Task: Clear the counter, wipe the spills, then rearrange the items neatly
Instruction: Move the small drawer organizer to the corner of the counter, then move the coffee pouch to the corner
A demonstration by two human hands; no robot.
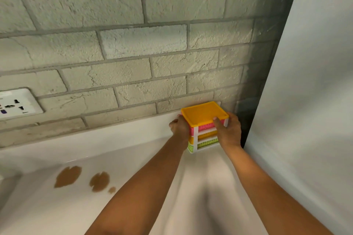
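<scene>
A small drawer organizer with an orange top and pink, orange and green drawers in a white frame stands at the back right corner of the white counter, against the brick wall. My left hand grips its left side. On the right front corner my right hand holds it, thumb on the top edge. Brown spills lie on the counter at the left, with a smaller patch and a drop beside it.
A grey brick wall backs the counter. A white power socket sits on the wall at the left. A white panel rises at the right, close to the organizer.
</scene>
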